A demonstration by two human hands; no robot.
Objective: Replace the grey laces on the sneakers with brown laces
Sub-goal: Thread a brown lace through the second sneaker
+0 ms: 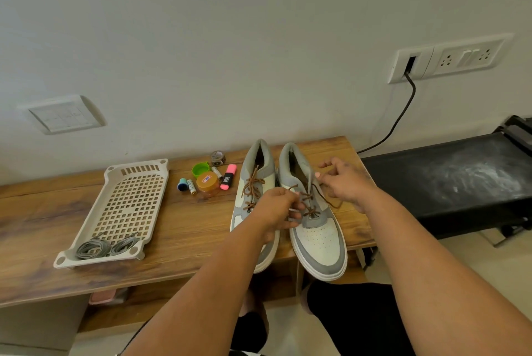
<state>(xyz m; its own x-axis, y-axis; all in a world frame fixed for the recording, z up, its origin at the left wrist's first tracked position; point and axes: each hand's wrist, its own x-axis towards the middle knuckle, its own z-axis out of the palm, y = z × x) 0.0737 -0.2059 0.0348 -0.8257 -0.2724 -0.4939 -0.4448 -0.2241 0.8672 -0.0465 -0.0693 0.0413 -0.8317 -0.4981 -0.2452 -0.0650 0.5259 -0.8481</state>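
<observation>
Grey laces (pixel 105 246) lie coiled in a perforated plastic tray (pixel 126 200) on the woodgrain table (pixel 43 211). Left sneaker (pixel 254 182) already wears brown cord. Over the right sneaker (pixel 319 240) — smooth white, grey suede trim — the left hand (pixel 277 208) and right hand (pixel 347 182) each pinch a brown lace (pixel 309 198) end.

A pair of sneakers (pixel 288 206) stood side by side on the right part of the table (pixel 178 226), toes toward the person and over the near edge, heels toward the wall (pixel 230 38). Both hands lay over the laces of the right sneaker (pixel 313 211), the left hand (pixel 277 208) nearer, the right hand (pixel 347 182) farther right. Left of the shoes sat a cluster of small items (pixel 208 175). Farther left lay a tray (pixel 126 206), with coiled laces (pixel 105 246) in its near end.
</observation>
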